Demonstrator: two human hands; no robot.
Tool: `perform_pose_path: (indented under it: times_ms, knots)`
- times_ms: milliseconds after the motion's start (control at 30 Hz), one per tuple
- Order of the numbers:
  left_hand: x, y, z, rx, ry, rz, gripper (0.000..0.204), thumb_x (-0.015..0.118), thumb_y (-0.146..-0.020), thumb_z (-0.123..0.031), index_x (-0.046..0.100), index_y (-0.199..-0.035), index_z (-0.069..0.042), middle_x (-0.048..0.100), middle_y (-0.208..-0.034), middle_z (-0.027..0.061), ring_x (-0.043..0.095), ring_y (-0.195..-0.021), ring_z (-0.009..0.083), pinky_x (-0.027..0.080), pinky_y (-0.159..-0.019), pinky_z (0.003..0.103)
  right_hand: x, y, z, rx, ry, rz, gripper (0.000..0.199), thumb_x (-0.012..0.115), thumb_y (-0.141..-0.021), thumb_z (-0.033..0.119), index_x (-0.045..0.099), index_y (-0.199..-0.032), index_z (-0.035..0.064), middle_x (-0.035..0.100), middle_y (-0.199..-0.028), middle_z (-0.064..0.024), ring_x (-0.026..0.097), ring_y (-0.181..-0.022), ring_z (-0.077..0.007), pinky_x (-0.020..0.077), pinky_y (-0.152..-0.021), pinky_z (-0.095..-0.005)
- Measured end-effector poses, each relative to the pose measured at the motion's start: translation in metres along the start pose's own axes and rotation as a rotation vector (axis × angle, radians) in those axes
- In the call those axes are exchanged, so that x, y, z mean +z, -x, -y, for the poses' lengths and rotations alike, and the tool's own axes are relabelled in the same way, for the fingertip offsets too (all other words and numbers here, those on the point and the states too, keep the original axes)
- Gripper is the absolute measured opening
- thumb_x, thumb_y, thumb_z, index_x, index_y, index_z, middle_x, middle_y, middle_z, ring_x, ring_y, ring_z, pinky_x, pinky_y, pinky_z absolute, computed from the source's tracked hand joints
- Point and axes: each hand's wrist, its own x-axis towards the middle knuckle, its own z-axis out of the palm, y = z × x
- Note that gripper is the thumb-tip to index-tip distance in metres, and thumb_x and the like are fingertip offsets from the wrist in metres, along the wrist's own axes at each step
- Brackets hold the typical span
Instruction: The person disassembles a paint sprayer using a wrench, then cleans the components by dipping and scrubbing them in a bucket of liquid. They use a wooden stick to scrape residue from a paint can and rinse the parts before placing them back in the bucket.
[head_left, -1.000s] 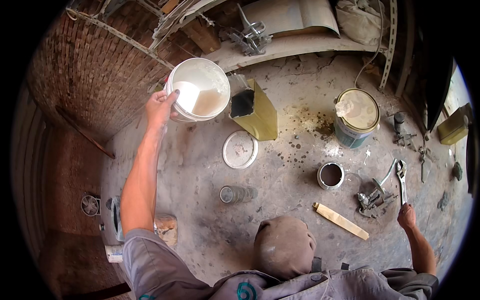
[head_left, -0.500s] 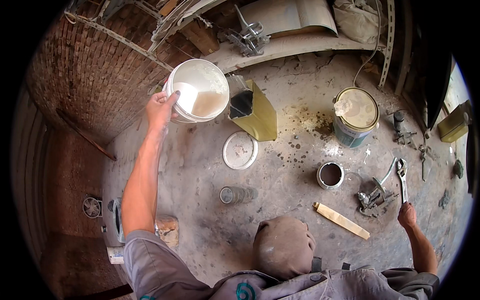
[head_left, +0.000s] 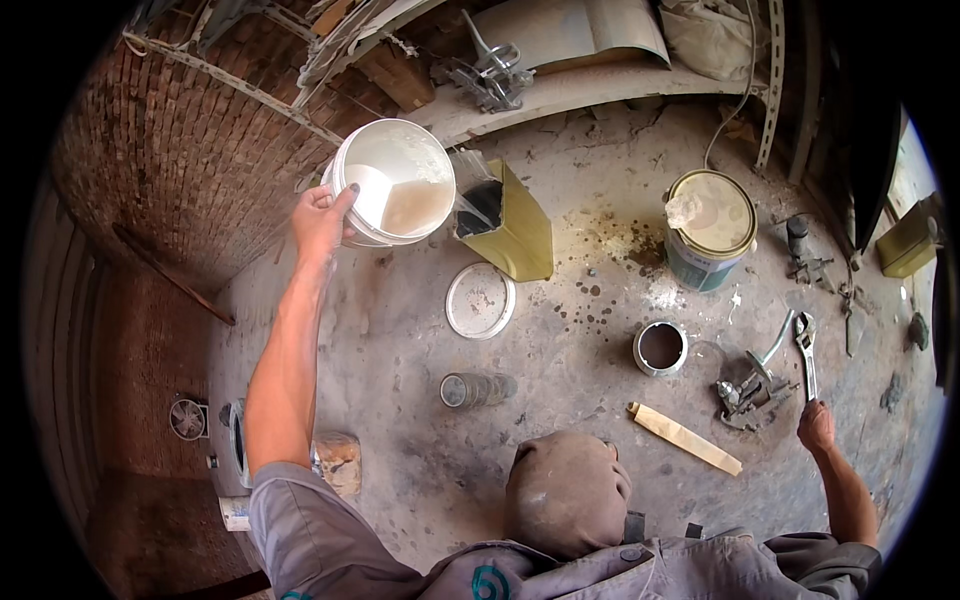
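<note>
My left hand (head_left: 322,222) grips the rim of a white plastic bucket (head_left: 398,150), thumb inside the wall. The bucket is tilted, with pale liquid in it, and its mouth is beside a cut-open yellow-green square can (head_left: 518,225). Clear streaks, which look like liquid, run across the can's dark opening. Out to the right, my right hand (head_left: 816,425) is closed round the handle of an adjustable wrench (head_left: 807,350), its jaw pointing away from me. Left of the wrench lies a metal spray gun (head_left: 748,398).
Nearby are a round white lid (head_left: 480,302), a glass jar (head_left: 478,390), a small can of dark liquid (head_left: 660,348), a folded paper strip (head_left: 685,438) and a lidded paint bucket (head_left: 711,228). Spills mark the floor. A shelf (head_left: 600,90) bearing another spray gun (head_left: 492,78) runs along the back.
Clear streaks now show at the square can's opening, where only its dark inside showed before. The bucket has shifted very slightly; both hands keep their grips.
</note>
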Motion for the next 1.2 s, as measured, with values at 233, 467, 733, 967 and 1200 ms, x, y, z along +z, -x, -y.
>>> perform_pose_path:
  times_ms: [233,467,733,967,1200]
  knots:
    - [0.003,0.002,-0.003,0.005,0.000,-0.011,0.051,0.082,-0.081,-0.024,0.057,-0.115,0.004,0.069,-0.097,0.0101,0.068,-0.076,0.0141,0.055,-0.055,0.026,0.000,-0.001,-0.003,0.024,0.032,0.017,0.007,0.051,-0.089,0.007,0.051,-0.088,0.0003,0.058,-0.085,-0.0281,0.060,-0.078,-0.0499,0.0473,-0.065,-0.0574]
    - [0.001,0.003,0.002,0.014,-0.019,-0.016,0.050,0.082,-0.081,-0.023,0.058,-0.115,0.004,0.070,-0.096,0.0097,0.067,-0.075,0.0133,0.054,-0.054,0.025,0.000,-0.003,-0.005,0.012,0.012,0.024,0.007,0.052,-0.088,0.007,0.051,-0.088,0.0003,0.058,-0.085,-0.0269,0.060,-0.078,-0.0489,0.0473,-0.065,-0.0566]
    - [0.001,0.003,0.001,0.011,-0.019,-0.017,0.050,0.082,-0.081,-0.024,0.058,-0.115,0.004,0.069,-0.096,0.0088,0.067,-0.075,0.0127,0.053,-0.053,0.025,-0.004,-0.001,0.005,0.038,-0.023,0.019,0.006,0.054,-0.086,0.006,0.051,-0.089,0.0017,0.058,-0.085,-0.0262,0.059,-0.077,-0.0491,0.0467,-0.065,-0.0570]
    - [0.001,0.002,0.001,-0.001,-0.024,-0.010,0.053,0.083,-0.080,-0.026,0.058,-0.116,0.004,0.069,-0.096,0.0088,0.066,-0.075,0.0131,0.053,-0.056,0.026,-0.007,-0.002,0.006,0.009,-0.001,0.024,0.005,0.054,-0.086,0.006,0.051,-0.089,0.0017,0.058,-0.085,-0.0263,0.060,-0.077,-0.0491,0.0468,-0.065,-0.0572]
    - [0.002,0.004,-0.001,-0.005,-0.031,-0.012,0.054,0.082,-0.081,-0.026,0.057,-0.117,0.004,0.069,-0.098,0.0090,0.066,-0.076,0.0133,0.053,-0.056,0.026,-0.005,-0.003,0.002,0.024,-0.003,0.020,0.006,0.053,-0.087,0.007,0.053,-0.089,0.0009,0.059,-0.085,-0.0271,0.060,-0.078,-0.0495,0.0474,-0.066,-0.0571]
